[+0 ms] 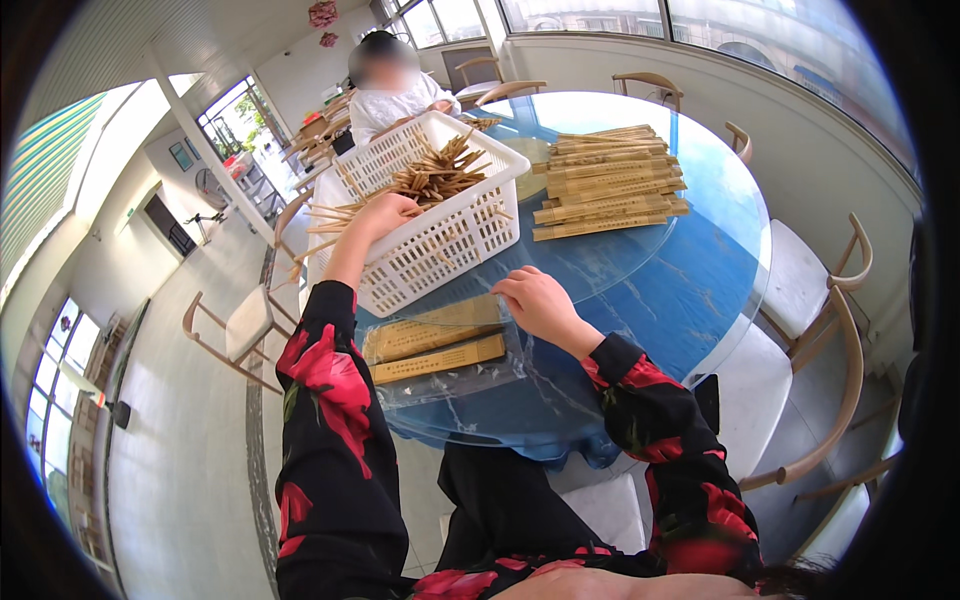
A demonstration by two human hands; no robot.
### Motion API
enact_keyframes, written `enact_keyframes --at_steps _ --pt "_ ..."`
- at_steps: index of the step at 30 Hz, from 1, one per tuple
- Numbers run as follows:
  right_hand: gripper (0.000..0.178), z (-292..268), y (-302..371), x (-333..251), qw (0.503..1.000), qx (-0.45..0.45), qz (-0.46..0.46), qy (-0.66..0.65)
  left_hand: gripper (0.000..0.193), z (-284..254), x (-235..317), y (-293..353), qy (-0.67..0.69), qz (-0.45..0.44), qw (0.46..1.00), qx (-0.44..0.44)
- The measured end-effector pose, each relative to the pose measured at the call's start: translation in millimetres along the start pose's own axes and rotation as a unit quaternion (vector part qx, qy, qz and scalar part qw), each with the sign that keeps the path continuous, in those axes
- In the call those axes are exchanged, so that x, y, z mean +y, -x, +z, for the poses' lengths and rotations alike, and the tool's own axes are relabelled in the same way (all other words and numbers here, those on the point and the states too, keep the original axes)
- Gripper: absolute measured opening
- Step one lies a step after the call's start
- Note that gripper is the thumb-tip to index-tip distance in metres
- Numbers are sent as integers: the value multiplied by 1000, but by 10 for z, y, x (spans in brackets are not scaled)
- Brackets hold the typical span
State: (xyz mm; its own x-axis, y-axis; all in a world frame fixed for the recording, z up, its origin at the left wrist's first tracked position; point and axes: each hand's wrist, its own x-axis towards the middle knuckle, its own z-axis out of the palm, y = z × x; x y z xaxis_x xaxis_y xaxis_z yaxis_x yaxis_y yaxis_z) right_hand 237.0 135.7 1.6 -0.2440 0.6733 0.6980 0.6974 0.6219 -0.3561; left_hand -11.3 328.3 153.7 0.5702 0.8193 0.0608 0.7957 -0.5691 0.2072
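Note:
At the table's near left, a white slatted plastic basket (pixel 440 255) holds a heap of brown wooden chopsticks (pixel 445 175), some jutting over its left rim. My left hand (pixel 385 215) reaches over the near rim, its fingers curled down on the chopsticks and their tips partly hidden. Two tan printed paper sleeves (pixel 440 358) lie before me on a clear plastic bag (pixel 455 388). My right hand (pixel 540 303) is bent inward, thumb and fingers pinched at the right end of the upper sleeve.
A stack of filled-looking paper sleeves (pixel 610 185) lies on the round glass turntable, over a blue cloth-covered table (pixel 700 270). Another person (pixel 385 100) sits across, behind the basket. Wooden-backed chairs (pixel 815 270) ring the table, one (pixel 250 325) standing at the left.

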Motion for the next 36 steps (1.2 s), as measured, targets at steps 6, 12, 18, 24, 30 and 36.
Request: enact_keyframes --at_steps 6,12,18,24,30,36 --pt "17 -21 -4 -9 1000 -9 8 1 21 -24 -7 4 -26 37 999 14" --pt "17 0 -1 -13 1000 -10 5 -3 19 -53 107 92 -69 72 992 72" --pt "17 -7 7 -23 1000 -5 -1 2 11 -105 351 305 46 61 965 252" --pt "18 1 -9 -6 1000 3 -3 -1 8 -364 791 733 62 226 768 596" --pt "18 -37 -32 -131 997 26 24 -67 23 -473 1444 1629 421 263 604 623" --pt "37 43 3 -156 840 -140 151 -502 62 232 1452 1907 772 155 571 233"
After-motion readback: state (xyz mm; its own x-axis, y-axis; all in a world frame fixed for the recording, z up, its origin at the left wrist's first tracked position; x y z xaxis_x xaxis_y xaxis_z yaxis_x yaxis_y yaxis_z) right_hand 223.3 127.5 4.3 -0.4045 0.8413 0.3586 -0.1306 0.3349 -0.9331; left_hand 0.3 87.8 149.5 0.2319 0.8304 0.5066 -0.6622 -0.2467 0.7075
